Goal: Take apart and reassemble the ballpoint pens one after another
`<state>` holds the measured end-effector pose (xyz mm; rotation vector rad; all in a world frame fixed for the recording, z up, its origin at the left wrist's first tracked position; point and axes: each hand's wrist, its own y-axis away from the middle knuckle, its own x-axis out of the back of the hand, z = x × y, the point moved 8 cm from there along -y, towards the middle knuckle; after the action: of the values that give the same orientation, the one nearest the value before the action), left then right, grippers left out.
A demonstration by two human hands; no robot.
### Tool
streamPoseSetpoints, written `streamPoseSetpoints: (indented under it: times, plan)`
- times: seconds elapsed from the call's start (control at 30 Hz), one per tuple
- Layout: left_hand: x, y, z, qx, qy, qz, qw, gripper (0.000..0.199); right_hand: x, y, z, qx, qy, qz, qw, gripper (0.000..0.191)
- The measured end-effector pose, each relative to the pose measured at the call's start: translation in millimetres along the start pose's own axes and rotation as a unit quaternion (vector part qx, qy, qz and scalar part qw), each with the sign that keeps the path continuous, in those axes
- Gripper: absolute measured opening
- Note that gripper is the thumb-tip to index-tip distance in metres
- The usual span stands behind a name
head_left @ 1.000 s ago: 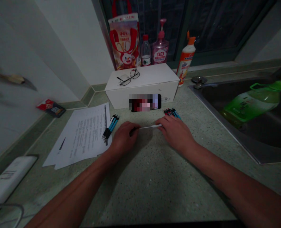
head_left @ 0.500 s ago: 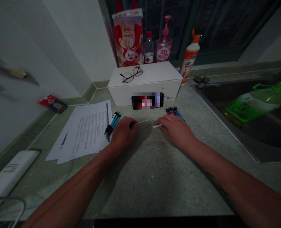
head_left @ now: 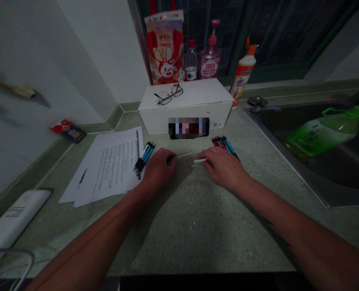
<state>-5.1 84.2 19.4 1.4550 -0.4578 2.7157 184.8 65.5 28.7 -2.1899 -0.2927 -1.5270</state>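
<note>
Surface: speckled green stone counter (head_left: 179, 238), hands well apart on it.
Left hand (head_left: 157, 171): closed on a dark pen barrel (head_left: 169, 160), thin white refill (head_left: 184, 155) sticking out.
Right hand (head_left: 224, 169): pinching a white stub (head_left: 199, 160).
Risk: a loose pinch could let the refill drop and roll.

The left hand (head_left: 157, 170) and right hand (head_left: 224, 169) rest palm-down, close together.

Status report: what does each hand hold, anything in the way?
Left hand: dark pen part, thin white rod. Right hand: fingers on white tube. Blue-black pens beside left hand, more pens beside right.
</note>
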Motion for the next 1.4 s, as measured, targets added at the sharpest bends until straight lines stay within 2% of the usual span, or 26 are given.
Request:
streamPoseSetpoints:
  times: [0.07,0.27,0.4,0.53,0.63,0.73,1.0,1.2,1.4]
  plan:
    - [-0.7,0,0,-0.003,-0.007,0.003,1.0,0.012,-3,-2,-2,-0.003,-0.022,0.015,1.0,0.02]
    - [-2.8,0,0,0.0,-0.008,-0.011,1.0,0.012,-17,-7,-4,0.0,-0.013,-0.004,1.0,0.017]
    - [-0.1,1,5,-0.018,0.007,-0.005,1.0,0.011,-3,-2,1,-0.013,-0.016,0.034,0.999,0.02]
    - [0.3,7,22,-0.075,0.043,-0.017,0.996,0.011,17,3,-5,0.005,-0.018,0.092,0.996,0.026]
    - [-2.0,14,36,-0.125,0.083,-0.039,0.988,0.012,17,3,-18,0.048,-0.025,0.067,0.996,0.023]
    - [-2.8,16,40,-0.147,0.104,-0.041,0.983,0.012,12,2,-24,0.066,-0.019,0.028,0.997,0.021]
    - [-1.8,6,18,-0.053,0.059,-0.024,0.997,0.011,23,1,7,0.007,0.026,0.046,0.999,0.022]
    - [-3.6,9,24,-0.086,0.059,-0.028,0.994,0.01,17,2,-2,0.021,0.002,0.036,0.999,0.021]
    - [-12.1,9,23,-0.076,0.043,-0.072,0.994,0.009,17,1,-3,0.019,-0.008,0.025,0.999,0.021]
